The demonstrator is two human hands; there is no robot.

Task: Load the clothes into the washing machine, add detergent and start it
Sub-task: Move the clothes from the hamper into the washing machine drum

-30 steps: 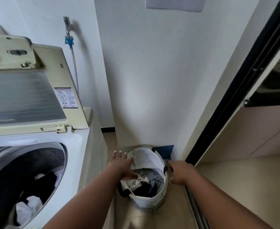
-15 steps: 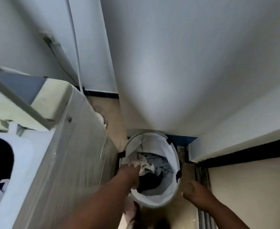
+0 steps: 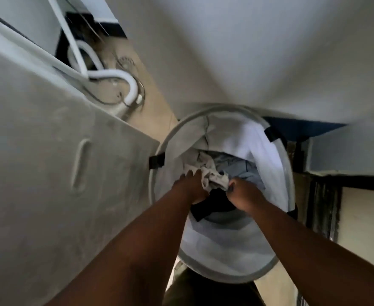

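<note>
A round white laundry basket (image 3: 267, 155) stands on the floor between the washing machine and the wall. Inside lie a crumpled beige cloth (image 3: 212, 173), a grey-blue garment (image 3: 241, 168) and a black garment (image 3: 214, 204). Both my hands are down in the basket. My left hand (image 3: 191, 184) grips the beige cloth at its left side. My right hand (image 3: 245, 195) has its fingers curled into the clothes beside the beige cloth and over the black garment. The washing machine's grey side panel (image 3: 49, 173) fills the left; its drum is out of view.
White hoses (image 3: 115, 76) and cables run behind the machine at the upper left. A white wall (image 3: 248, 51) stands close behind the basket. A dark sliding-door track (image 3: 323, 206) runs along the right, with bare floor beyond it.
The view has tilted steeply down over the basket. My right hand has moved from outside the basket's rim into it, onto the clothes. My left hand stays on the beige cloth.
</note>
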